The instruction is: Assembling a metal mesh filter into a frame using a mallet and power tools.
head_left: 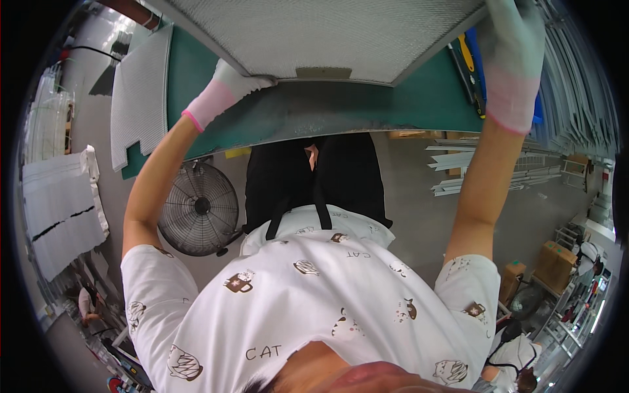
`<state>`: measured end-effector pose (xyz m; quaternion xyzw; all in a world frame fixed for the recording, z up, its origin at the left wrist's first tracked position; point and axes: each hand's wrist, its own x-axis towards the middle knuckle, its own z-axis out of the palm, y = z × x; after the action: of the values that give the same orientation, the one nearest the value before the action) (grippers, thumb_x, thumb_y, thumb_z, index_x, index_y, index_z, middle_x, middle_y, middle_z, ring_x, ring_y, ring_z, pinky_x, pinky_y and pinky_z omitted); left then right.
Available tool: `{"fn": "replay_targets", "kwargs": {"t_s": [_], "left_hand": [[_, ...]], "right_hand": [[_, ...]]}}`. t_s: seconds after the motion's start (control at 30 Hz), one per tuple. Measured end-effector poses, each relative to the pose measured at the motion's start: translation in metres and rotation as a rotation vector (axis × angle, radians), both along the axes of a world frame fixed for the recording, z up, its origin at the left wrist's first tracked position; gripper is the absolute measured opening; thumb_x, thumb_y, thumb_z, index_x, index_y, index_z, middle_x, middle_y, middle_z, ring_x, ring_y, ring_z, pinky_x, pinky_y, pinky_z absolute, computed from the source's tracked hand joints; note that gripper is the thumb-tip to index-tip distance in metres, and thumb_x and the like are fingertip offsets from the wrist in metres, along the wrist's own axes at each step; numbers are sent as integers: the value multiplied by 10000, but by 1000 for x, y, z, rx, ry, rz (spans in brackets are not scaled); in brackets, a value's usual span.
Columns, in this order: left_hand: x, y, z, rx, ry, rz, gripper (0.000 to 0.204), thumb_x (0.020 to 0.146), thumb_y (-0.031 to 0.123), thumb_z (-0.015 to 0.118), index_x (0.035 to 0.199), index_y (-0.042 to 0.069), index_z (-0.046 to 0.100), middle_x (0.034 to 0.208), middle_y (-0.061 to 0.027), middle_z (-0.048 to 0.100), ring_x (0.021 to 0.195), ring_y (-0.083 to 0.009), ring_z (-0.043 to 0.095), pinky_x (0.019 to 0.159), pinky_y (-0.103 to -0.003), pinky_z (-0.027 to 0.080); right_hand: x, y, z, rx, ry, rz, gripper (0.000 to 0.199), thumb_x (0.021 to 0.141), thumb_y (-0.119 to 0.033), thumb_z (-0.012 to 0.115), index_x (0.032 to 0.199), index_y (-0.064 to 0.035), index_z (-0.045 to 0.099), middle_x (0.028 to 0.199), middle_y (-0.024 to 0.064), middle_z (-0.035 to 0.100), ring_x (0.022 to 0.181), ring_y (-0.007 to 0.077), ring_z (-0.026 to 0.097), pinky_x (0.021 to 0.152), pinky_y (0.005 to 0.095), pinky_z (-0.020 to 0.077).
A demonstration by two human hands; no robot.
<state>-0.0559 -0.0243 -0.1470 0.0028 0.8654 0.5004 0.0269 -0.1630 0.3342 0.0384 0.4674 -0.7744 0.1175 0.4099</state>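
A large framed metal mesh panel [327, 33] hangs over the green worktable [419, 105] at the top of the view. My left hand [226, 92], in a white glove with a pink cuff, grips the panel's left lower corner. At the panel's right edge my right hand [514, 59], gloved the same way, holds the frame. The panel's frame edge faces me and its far part runs out of view. My white printed shirt and black apron fill the lower middle.
A loose grey mesh sheet [137, 92] lies on the table's left end. A floor fan [200, 208] stands under the table. Metal strips [517, 170] lie on the floor at right, near cardboard boxes [555, 262]. A tool with a yellow handle [466, 56] sits beside my right hand.
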Motion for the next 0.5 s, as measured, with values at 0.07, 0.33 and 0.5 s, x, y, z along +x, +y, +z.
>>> {"fn": "replay_targets", "kwargs": {"t_s": [0.07, 0.33, 0.5], "left_hand": [[1, -11, -14, 6, -40, 41, 334, 678, 112, 823, 962, -3, 688, 805, -76, 675, 764, -162, 623, 737, -311, 529], [-5, -25, 110, 245, 730, 145, 325, 863, 107, 646, 1158, -9, 575, 932, -8, 601, 826, -127, 562, 745, -297, 478], [-2, 11, 136, 454, 845, 275, 403, 915, 236, 651, 1216, 4, 517, 1027, -5, 602, 897, -103, 538, 804, -270, 430]], "right_hand": [[19, -53, -4, -935, -994, 457, 274, 899, -183, 684, 1087, 4, 614, 935, -24, 622, 798, 48, 544, 730, 225, 442], [23, -58, -12, -1095, -882, 504, 304, 917, -135, 649, 1189, -15, 583, 1030, -8, 632, 886, 63, 565, 815, 226, 448], [26, -54, -8, -982, -911, 509, 361, 929, -150, 630, 1230, 22, 530, 1085, 40, 632, 933, 97, 598, 834, 254, 473]]}}
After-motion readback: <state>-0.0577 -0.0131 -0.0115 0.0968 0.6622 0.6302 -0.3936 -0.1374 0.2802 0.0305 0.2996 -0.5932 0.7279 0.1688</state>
